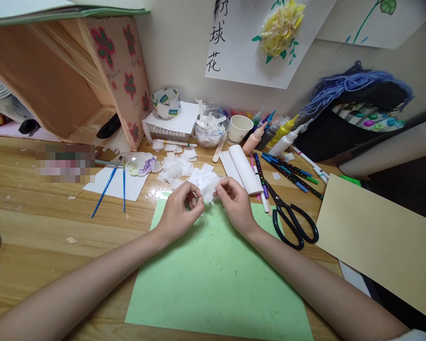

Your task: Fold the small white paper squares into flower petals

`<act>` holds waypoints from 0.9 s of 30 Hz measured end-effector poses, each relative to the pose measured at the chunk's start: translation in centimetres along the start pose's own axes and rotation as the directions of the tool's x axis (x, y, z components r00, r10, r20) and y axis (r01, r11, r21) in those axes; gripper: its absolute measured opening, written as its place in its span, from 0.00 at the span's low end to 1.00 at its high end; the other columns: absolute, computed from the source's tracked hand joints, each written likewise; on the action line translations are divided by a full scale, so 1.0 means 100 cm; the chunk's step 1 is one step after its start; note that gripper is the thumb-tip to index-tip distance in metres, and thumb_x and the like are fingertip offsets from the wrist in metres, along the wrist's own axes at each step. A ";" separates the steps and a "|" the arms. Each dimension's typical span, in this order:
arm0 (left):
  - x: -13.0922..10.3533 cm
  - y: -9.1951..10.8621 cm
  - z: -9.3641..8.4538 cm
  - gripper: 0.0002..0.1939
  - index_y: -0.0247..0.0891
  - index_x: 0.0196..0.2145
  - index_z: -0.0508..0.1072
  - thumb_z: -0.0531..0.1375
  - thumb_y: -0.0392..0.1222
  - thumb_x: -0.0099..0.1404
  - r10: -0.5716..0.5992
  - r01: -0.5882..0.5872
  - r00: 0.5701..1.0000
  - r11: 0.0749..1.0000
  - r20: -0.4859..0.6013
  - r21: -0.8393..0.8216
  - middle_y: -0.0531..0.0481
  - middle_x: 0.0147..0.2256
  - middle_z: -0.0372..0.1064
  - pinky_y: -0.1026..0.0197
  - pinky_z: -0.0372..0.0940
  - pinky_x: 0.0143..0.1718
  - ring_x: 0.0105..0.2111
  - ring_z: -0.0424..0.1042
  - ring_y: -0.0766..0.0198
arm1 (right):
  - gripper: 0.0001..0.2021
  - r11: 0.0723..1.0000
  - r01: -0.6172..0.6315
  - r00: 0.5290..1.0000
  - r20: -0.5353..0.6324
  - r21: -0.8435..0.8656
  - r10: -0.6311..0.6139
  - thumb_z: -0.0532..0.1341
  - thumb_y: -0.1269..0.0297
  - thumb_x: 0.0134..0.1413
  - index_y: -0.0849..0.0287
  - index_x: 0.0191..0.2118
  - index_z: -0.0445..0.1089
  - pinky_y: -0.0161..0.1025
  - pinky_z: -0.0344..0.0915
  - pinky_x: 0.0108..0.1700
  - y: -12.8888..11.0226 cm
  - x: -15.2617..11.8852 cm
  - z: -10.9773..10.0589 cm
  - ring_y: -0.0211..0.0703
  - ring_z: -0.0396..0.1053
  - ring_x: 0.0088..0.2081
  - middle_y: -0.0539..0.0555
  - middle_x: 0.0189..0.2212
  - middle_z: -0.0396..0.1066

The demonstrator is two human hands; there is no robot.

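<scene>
Both hands are over the far edge of a green sheet [220, 274], beside a pile of white paper pieces [177, 168]. My right hand [236, 203] pinches a small crumpled white paper piece [208, 188] between thumb and index finger. Close on its left, my left hand [182, 208] has its thumb and fingertips pressed together; whatever lies between them is too small to make out. Right of my right hand lie a rolled white paper [244, 170] and black-handled scissors [293, 222].
Paintbrushes [124, 187] and a stained palette [142, 164] lie at left. Behind the pile stand a bowl of scraps [211, 130], a paper cup [240, 129] and paint bottles [284, 135]. Markers [291, 170] and a tan board [379, 241] are at right.
</scene>
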State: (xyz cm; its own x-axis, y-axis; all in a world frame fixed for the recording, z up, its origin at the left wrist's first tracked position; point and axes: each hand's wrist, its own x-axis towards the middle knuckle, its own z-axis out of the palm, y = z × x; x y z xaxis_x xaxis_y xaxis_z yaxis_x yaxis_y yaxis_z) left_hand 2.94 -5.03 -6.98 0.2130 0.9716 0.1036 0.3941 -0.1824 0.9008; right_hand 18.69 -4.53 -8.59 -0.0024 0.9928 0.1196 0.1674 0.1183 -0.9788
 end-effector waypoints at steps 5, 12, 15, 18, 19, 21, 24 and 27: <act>0.000 0.001 -0.001 0.01 0.38 0.29 0.62 0.54 0.35 0.58 0.001 0.000 1.000 1.000 0.014 -0.018 0.55 0.27 0.60 0.65 0.58 0.30 0.27 0.61 0.69 | 0.09 0.999 0.004 0.990 -0.140 0.046 0.003 0.56 0.58 0.57 0.57 0.31 0.62 0.33 0.60 0.30 0.001 0.000 0.000 0.36 0.63 0.28 0.48 0.25 0.63; 0.000 0.003 -0.002 0.01 0.38 0.29 0.62 0.53 0.35 0.58 0.016 -0.015 0.999 0.999 0.036 -0.039 0.54 0.27 0.61 0.65 0.59 0.31 0.27 0.62 0.68 | 0.09 0.996 0.050 0.965 -0.259 0.069 -0.031 0.55 0.58 0.58 0.56 0.31 0.60 0.33 0.60 0.29 -0.001 -0.001 -0.002 0.36 0.62 0.27 0.47 0.23 0.61; -0.001 0.004 -0.003 0.02 0.38 0.29 0.62 0.53 0.34 0.58 0.071 -0.064 0.988 0.997 0.139 -0.054 0.54 0.28 0.61 0.65 0.59 0.30 0.28 0.61 0.68 | 0.07 0.992 0.112 0.983 -0.154 0.060 -0.102 0.56 0.60 0.58 0.56 0.32 0.63 0.33 0.61 0.30 -0.005 -0.001 -0.002 0.37 0.63 0.30 0.49 0.27 0.61; -0.002 0.005 -0.003 0.02 0.38 0.29 0.63 0.54 0.34 0.58 0.127 -0.129 0.968 0.992 0.214 -0.004 0.53 0.29 0.61 0.64 0.58 0.30 0.28 0.61 0.68 | 0.05 0.984 0.174 0.984 -0.043 0.041 -0.172 0.57 0.63 0.57 0.56 0.31 0.65 0.33 0.62 0.32 -0.008 -0.001 -0.001 0.39 0.64 0.38 0.52 0.35 0.61; -0.003 0.005 -0.004 0.01 0.38 0.30 0.63 0.55 0.34 0.58 0.138 -0.147 0.972 0.989 0.192 0.031 0.53 0.30 0.61 0.64 0.58 0.30 0.29 0.61 0.67 | 0.05 0.983 0.180 0.984 -0.024 0.033 -0.179 0.57 0.63 0.56 0.56 0.31 0.66 0.34 0.63 0.33 -0.008 -0.001 -0.001 0.40 0.63 0.40 0.52 0.36 0.61; -0.003 0.005 -0.004 0.03 0.38 0.33 0.64 0.56 0.37 0.59 0.157 -0.166 0.983 0.981 0.090 0.102 0.51 0.34 0.62 0.63 0.59 0.33 0.32 0.62 0.65 | 0.05 0.985 0.170 0.985 -0.009 0.017 -0.170 0.57 0.63 0.56 0.56 0.31 0.66 0.34 0.63 0.34 -0.008 0.000 0.000 0.40 0.63 0.40 0.53 0.36 0.61; -0.004 0.004 -0.003 0.09 0.39 0.38 0.64 0.57 0.42 0.61 0.167 -0.158 0.985 0.975 -0.042 0.153 0.49 0.38 0.62 0.61 0.59 0.36 0.36 0.62 0.63 | 0.05 0.989 0.148 0.989 0.022 -0.014 -0.148 0.58 0.63 0.56 0.56 0.30 0.66 0.35 0.63 0.34 -0.007 0.000 0.000 0.41 0.63 0.39 0.52 0.35 0.61; -0.005 0.004 -0.002 0.05 0.40 0.36 0.64 0.55 0.43 0.63 0.176 -0.164 0.982 0.975 -0.072 0.148 0.49 0.37 0.62 0.62 0.59 0.35 0.36 0.62 0.63 | 0.06 0.988 0.146 0.986 0.090 -0.041 -0.142 0.58 0.62 0.56 0.56 0.29 0.66 0.35 0.63 0.33 -0.009 0.000 0.000 0.41 0.63 0.37 0.52 0.34 0.62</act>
State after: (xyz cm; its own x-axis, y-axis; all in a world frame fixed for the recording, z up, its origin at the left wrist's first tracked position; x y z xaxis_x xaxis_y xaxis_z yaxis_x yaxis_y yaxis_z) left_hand 2.87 -5.53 -6.57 0.2141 0.9327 0.2902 0.4820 -0.3593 0.7991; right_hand 18.55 -4.61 -7.73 -0.1144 0.9635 0.2419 0.2057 0.2612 -0.9431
